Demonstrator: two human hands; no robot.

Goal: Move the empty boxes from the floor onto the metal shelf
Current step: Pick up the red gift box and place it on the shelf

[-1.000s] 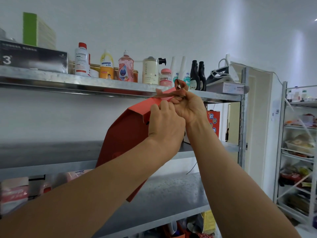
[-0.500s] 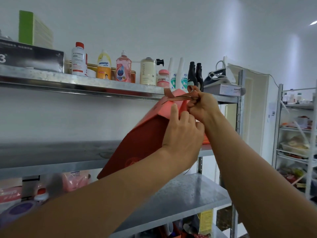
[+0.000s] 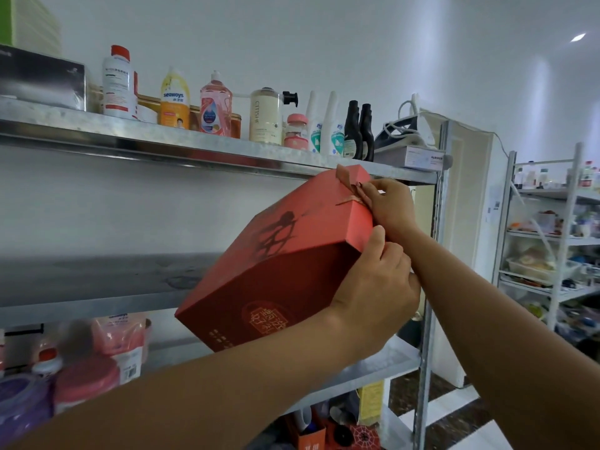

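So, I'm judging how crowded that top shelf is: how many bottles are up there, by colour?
White bottles: 3
Yellow bottle: 1
Pink bottles: 2
Cream pump bottle: 1
Black bottles: 2
Total: 9, counting only those plainly in view.

This looks like a household storeroom. A galvanised metal shelf [image 3: 97, 126] runs along a bare white wall, its top tier at 12 o'clock lined with detergent bottles [image 3: 215, 103] and a clothes iron [image 3: 397, 135]. At 3 o'clock a second rack [image 3: 548, 239] holds tubs and mixed goods.
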